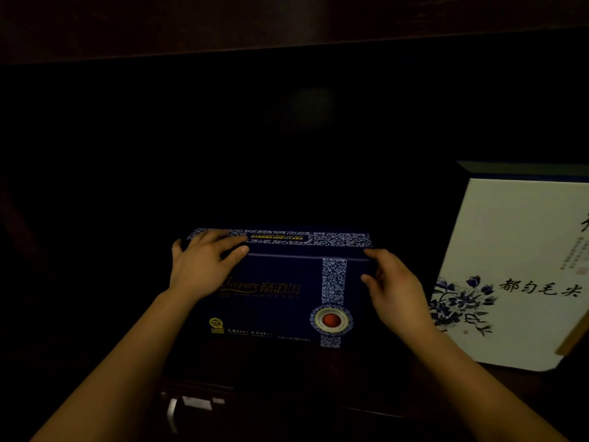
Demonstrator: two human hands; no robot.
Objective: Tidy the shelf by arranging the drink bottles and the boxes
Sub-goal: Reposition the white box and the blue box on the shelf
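A dark blue box (280, 301) with blue-and-white patterned bands and a red round seal stands upright on the dark shelf. My left hand (204, 266) grips its upper left corner, fingers laid over the top edge. My right hand (395, 285) holds its upper right edge, thumb on the front face. To the right a white box (516, 250) with blue flowers and black characters stands upright, slightly tilted, apart from the blue box. No drink bottles are visible.
The shelf recess behind the boxes is very dark. A dark wooden board (287, 23) runs across above. Below the shelf edge a metal handle (188, 405) shows faintly.
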